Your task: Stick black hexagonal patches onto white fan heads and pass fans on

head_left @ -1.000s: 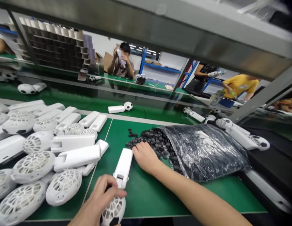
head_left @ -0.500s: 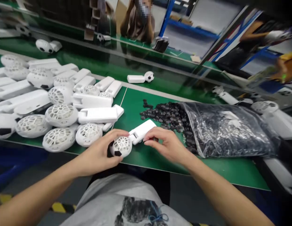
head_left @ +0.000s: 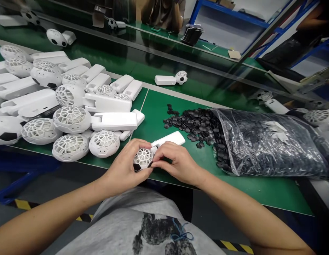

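My left hand [head_left: 128, 164] grips the round head of a white fan [head_left: 143, 157], which has a web-like grille and black patches, near the table's front edge. The fan's white handle [head_left: 171, 139] points up and to the right. My right hand [head_left: 177, 161] is closed in a pinch, its fingertips against the right side of the head; whatever they hold is hidden. Small black pieces [head_left: 196, 122] spill out of a clear plastic bag [head_left: 270, 145] on the right.
Many white fans [head_left: 71, 118] are heaped on the green table [head_left: 154, 106] at the left. One fan [head_left: 166, 80] lies on the belt beyond. Across the line, a person [head_left: 166, 14] is partly visible, with another at the upper right.
My right hand has moved left from the handle to the right side of the fan's head. The fan now lies flatter in my left hand. The camera view has shifted.
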A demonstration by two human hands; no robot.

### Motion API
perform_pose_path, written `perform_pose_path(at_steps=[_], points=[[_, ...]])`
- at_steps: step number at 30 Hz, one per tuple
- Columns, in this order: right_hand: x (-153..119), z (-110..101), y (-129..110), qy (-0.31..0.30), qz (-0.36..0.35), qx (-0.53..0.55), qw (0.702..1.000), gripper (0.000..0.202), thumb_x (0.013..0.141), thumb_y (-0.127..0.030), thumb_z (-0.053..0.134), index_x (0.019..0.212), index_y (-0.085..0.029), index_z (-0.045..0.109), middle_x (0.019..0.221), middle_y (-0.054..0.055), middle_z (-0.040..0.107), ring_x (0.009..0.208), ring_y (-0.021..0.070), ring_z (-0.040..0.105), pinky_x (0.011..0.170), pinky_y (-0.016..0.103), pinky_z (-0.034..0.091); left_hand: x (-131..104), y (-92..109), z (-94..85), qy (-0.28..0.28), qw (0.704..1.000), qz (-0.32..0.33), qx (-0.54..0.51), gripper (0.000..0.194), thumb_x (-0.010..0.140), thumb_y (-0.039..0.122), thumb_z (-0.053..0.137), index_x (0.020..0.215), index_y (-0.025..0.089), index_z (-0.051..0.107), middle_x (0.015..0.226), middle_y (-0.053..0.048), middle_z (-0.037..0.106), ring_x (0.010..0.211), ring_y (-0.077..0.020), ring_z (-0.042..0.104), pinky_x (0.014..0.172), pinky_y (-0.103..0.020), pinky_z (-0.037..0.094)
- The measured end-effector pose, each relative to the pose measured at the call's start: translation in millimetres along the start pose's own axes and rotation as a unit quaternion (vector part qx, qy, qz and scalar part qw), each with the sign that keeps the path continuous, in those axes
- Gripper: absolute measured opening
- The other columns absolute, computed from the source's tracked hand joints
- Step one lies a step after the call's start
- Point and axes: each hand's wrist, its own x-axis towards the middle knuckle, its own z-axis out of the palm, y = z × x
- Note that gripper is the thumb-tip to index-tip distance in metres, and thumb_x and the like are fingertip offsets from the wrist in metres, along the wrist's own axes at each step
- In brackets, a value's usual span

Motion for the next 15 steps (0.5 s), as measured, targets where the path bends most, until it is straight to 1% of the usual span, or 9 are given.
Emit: perform_pose_path(at_steps=[5,7,8,10,11,12,14,15], points=[[8,-3,1,-0.035,0.03,-0.028,0.999,0.015,0.08,-0.028,0.066,0.075,-0.019,0.055,0.073,-0.002,0.058,0.071,0.0132,0.05,0.064,0.025,0.038,1,-3,1.5,0.005,1.0,0.014,-0.021,0.037,0.067,0.008,0.056,0.101,0.02,0.047,0.106,-0.005,0.052,0.102,-0.0178,0.05,0.09,-0.034,0.041],[10,-7,4,-0.033,0.021,-0.039,0.998,0.019,0.078,-0.034,0.066,0.082,-0.019,0.055,0.082,0.0,0.06,0.077,0.0151,0.05,0.069,0.027,0.039,0,-4,3.3,0.009,0.999,0.022,-0.027,0.037,0.067,0.007,0.057,0.101,0.02,0.047,0.106,-0.005,0.052,0.103,-0.0181,0.05,0.09,-0.035,0.042],[10,-10,6,-0.037,0.011,-0.052,0.998,0.027,0.076,-0.038,0.068,0.089,-0.018,0.055,0.092,0.003,0.061,0.085,0.0174,0.051,0.074,0.03,0.039,0,-3,3.8,0.01,0.999,0.025,-0.029,0.038,0.067,0.007,0.057,0.102,0.02,0.047,0.106,-0.005,0.052,0.103,-0.0183,0.05,0.091,-0.036,0.042],[10,-18,10,-0.064,-0.007,-0.096,0.993,0.054,0.068,-0.045,0.073,0.108,-0.017,0.051,0.111,0.009,0.056,0.102,0.0242,0.047,0.086,0.039,0.036,-3,0,1.4,0.001,0.999,0.028,-0.028,0.04,0.067,0.009,0.059,0.103,0.02,0.047,0.109,-0.006,0.053,0.105,-0.0183,0.051,0.092,-0.036,0.043],[10,-23,12,-0.09,-0.009,-0.12,0.989,0.063,0.065,-0.043,0.075,0.115,-0.017,0.048,0.115,0.01,0.055,0.106,0.0266,0.046,0.089,0.042,0.034,-5,3,-2.8,-0.009,0.999,0.028,-0.022,0.043,0.067,0.01,0.06,0.106,0.021,0.046,0.111,-0.006,0.053,0.107,-0.0185,0.051,0.093,-0.036,0.044],[10,-28,13,-0.118,-0.002,-0.14,0.983,0.064,0.064,-0.038,0.077,0.116,-0.017,0.047,0.114,0.01,0.056,0.105,0.0274,0.047,0.09,0.044,0.033,-8,6,-9.7,-0.023,0.999,0.03,-0.009,0.048,0.068,0.012,0.061,0.111,0.022,0.044,0.116,-0.007,0.052,0.11,-0.019,0.05,0.095,-0.036,0.044],[10,-40,15,-0.16,0.024,-0.156,0.974,0.048,0.065,-0.023,0.073,0.108,-0.019,0.053,0.099,0.006,0.061,0.093,0.025,0.052,0.085,0.042,0.036,-14,15,-32.2,-0.056,0.997,0.043,0.042,0.061,0.071,0.019,0.064,0.125,0.025,0.036,0.128,-0.007,0.047,0.119,-0.0204,0.046,0.098,-0.036,0.043],[11,-47,17,-0.17,0.038,-0.151,0.973,0.04,0.064,-0.018,0.069,0.102,-0.02,0.056,0.093,0.004,0.062,0.088,0.0235,0.054,0.082,0.04,0.037,-17,18,-47.4,-0.057,0.994,0.055,0.082,0.066,0.074,0.021,0.063,0.13,0.028,0.031,0.133,-0.007,0.044,0.123,-0.0213,0.042,0.1,-0.037,0.042]])
